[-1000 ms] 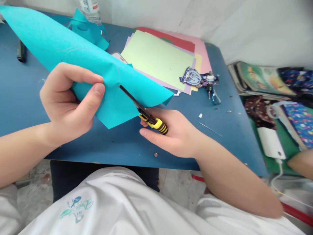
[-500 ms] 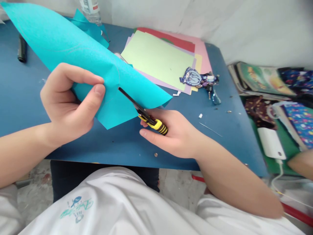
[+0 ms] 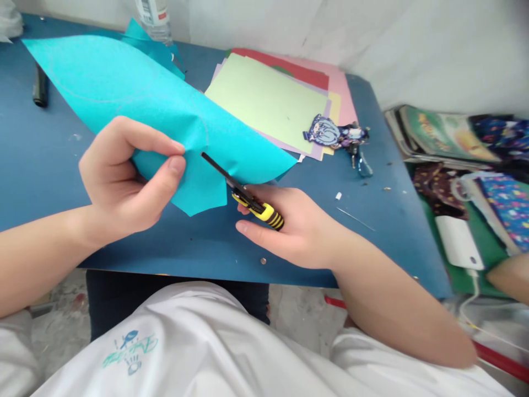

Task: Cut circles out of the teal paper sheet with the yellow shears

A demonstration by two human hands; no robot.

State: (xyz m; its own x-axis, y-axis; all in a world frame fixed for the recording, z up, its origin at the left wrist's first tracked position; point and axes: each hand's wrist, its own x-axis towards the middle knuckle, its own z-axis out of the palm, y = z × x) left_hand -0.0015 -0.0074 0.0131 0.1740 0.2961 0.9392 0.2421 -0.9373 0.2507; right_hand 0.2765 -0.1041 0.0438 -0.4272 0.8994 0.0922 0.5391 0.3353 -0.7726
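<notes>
Left hand [image 3: 134,173]: thumb and forefinger pinched on the blue paper [image 3: 111,82], which is raised over the table [image 3: 215,248]. The paper spreads up and leftward beyond the knuckles and rightward past the fingertips; a lower flap hangs between this hand and the scissors [image 3: 248,199]. Right hand [image 3: 300,226]: closed around the yellow-and-black handle, blades directed up and leftward at the paper, their tip just beside the left fingertips. The paper's right-hand point sits just above the right hand, near the stacked sheets [image 3: 268,102].
</notes>
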